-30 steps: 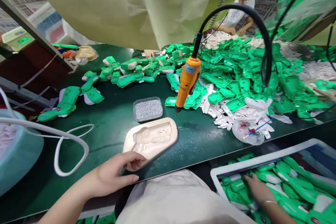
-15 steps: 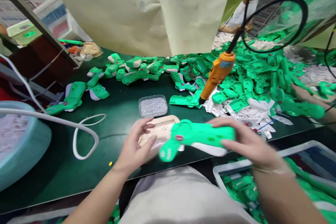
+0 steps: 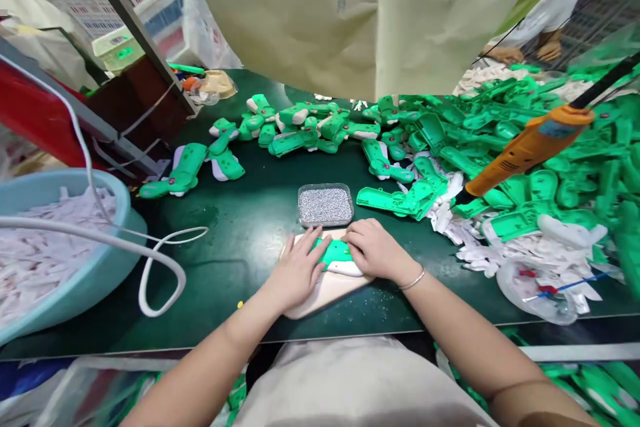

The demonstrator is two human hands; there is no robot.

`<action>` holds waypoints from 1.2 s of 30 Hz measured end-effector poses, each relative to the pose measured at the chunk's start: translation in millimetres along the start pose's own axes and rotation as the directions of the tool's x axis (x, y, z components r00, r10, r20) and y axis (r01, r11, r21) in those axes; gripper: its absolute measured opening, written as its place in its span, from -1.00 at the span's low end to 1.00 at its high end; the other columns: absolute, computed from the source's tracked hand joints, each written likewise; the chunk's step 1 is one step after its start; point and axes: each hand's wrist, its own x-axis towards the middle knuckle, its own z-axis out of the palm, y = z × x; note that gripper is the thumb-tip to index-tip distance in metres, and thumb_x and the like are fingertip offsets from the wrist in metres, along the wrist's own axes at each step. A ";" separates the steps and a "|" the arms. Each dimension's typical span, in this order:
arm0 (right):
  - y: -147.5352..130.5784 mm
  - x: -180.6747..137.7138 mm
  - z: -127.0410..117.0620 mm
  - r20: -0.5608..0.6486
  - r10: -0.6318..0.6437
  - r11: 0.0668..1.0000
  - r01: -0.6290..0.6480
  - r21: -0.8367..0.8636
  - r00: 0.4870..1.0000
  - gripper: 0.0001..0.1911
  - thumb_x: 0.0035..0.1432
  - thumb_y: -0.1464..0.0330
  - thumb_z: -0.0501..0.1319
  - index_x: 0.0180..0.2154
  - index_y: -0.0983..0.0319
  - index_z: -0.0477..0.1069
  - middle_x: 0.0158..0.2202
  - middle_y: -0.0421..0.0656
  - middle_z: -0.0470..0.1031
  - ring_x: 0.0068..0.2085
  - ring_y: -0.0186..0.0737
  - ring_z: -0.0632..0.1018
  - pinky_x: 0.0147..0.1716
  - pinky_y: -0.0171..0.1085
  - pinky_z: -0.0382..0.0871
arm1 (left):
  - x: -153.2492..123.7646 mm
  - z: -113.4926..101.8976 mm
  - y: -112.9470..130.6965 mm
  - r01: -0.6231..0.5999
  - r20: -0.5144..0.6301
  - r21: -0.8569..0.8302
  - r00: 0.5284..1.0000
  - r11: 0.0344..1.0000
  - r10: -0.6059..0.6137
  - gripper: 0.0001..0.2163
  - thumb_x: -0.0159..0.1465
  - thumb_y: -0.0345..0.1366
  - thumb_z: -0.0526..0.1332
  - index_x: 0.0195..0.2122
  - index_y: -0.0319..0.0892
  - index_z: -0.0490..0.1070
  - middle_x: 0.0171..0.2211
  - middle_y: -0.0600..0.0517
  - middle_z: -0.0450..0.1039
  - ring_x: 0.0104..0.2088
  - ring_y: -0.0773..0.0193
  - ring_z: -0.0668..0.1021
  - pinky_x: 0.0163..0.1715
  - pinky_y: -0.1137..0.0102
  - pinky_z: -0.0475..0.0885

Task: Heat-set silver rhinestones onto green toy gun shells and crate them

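Head view: green toy (image 3: pixel 334 252) on cream block (image 3: pixel 327 291), near side of counter (image 3: pixel 215 293); left hand (image 3: pixel 299 271) spread over it, right hand (image 3: pixel 373 250) curled, grip unclear. Seating step, seemingly; next probably calls for orange driver (image 3: pixel 530 149), right.

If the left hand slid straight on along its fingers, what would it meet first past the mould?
Probably the clear tray of small metal pieces, just beyond the cream mould; the left hand roughly points there, though depth is unclear.
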 end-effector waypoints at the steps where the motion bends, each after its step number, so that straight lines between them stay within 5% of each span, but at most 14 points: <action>1: -0.3 2.9 -1.9 0.035 -0.009 0.999 0.010 -0.034 0.999 -0.77 0.29 0.47 0.09 -0.26 0.28 0.54 -0.25 -0.01 0.54 -0.18 -0.10 0.43 -0.14 -0.14 0.23 | 1.7 -1.0 -1.4 -0.031 0.003 -0.004 1.000 1.000 0.031 -0.54 0.41 -0.33 0.06 0.34 -0.14 0.25 0.41 -0.19 0.15 0.39 -0.06 0.23 0.32 -0.13 0.16; 5: 7.4 32.4 -9.3 0.110 0.103 0.993 -0.096 -0.063 0.989 -0.79 0.29 0.46 0.12 -0.28 0.28 0.55 -0.27 -0.03 0.55 -0.20 -0.11 0.44 -0.17 -0.17 0.23 | 24.8 -17.1 -10.1 -0.090 -0.082 -0.071 0.993 0.993 0.084 -0.67 0.40 -0.28 0.08 0.13 -0.15 0.47 0.20 -0.15 0.44 0.20 0.01 0.46 0.19 0.07 0.35; 8: 16.6 71.5 -10.0 0.140 0.277 0.959 -0.263 -0.106 0.951 -0.81 0.29 0.45 0.16 -0.23 0.28 0.57 -0.21 0.02 0.59 -0.13 -0.06 0.48 -0.14 -0.17 0.24 | 68.5 -36.4 -15.4 0.016 -0.147 -0.030 0.989 0.999 -0.020 -0.77 0.37 -0.34 0.11 -0.10 -0.17 0.57 -0.01 -0.15 0.56 0.02 0.03 0.55 0.02 0.19 0.42; 10: 20.0 95.1 -7.9 0.196 0.373 0.925 -0.348 -0.150 0.907 -0.84 0.26 0.46 0.19 -0.26 0.29 0.58 -0.19 0.06 0.62 -0.07 0.01 0.50 -0.10 -0.14 0.24 | 101.0 -45.2 -18.0 0.116 -0.093 0.054 0.990 0.992 -0.111 -0.82 0.30 -0.41 0.17 -0.22 -0.19 0.59 -0.12 -0.16 0.59 -0.04 -0.01 0.57 -0.06 0.19 0.41; 14: 19.7 111.4 -5.5 0.235 0.449 0.892 -0.419 -0.167 0.862 -0.79 0.25 0.51 0.15 -0.28 0.26 0.58 -0.21 0.02 0.65 -0.08 0.00 0.56 -0.05 -0.11 0.23 | 137.0 -45.2 -23.9 0.131 -0.009 0.084 0.991 0.988 -0.131 -0.88 0.17 -0.47 0.25 -0.43 -0.19 0.58 -0.36 -0.12 0.61 -0.20 -0.03 0.62 -0.14 0.21 0.37; 27: 15.6 84.2 -0.7 0.067 0.424 0.905 -0.425 0.001 0.903 -0.66 0.29 0.52 0.07 -0.05 0.28 0.57 -0.07 0.02 0.66 -0.03 0.02 0.62 0.02 -0.07 0.35 | 132.4 -39.2 -34.2 0.108 -0.097 -0.075 0.989 0.991 -0.115 -0.82 0.13 -0.45 0.21 -0.31 -0.17 0.60 -0.31 -0.03 0.65 -0.25 0.11 0.63 -0.26 0.35 0.41; 31: 18.3 75.8 -6.8 -0.005 0.421 0.898 -0.416 0.142 0.907 -0.69 0.20 0.54 0.14 -0.15 0.23 0.63 -0.10 -0.04 0.67 -0.05 -0.06 0.63 0.01 -0.15 0.44 | 124.0 -42.8 -32.0 0.114 -0.135 -0.148 0.982 0.982 -0.134 -0.77 0.19 -0.46 0.18 -0.24 -0.17 0.62 -0.24 -0.02 0.67 -0.21 0.16 0.64 -0.20 0.38 0.46; 36: 21.1 25.1 -20.6 -0.063 0.455 0.821 -0.392 0.415 0.888 -0.82 0.14 0.43 0.24 -0.30 0.17 0.65 -0.30 -0.12 0.68 -0.24 -0.13 0.65 -0.14 -0.19 0.53 | 88.1 -46.9 -25.3 0.104 -0.243 -0.419 0.944 0.902 -0.221 -0.85 0.23 -0.36 0.23 -0.29 -0.16 0.63 -0.28 -0.01 0.68 -0.23 0.15 0.65 -0.19 0.36 0.52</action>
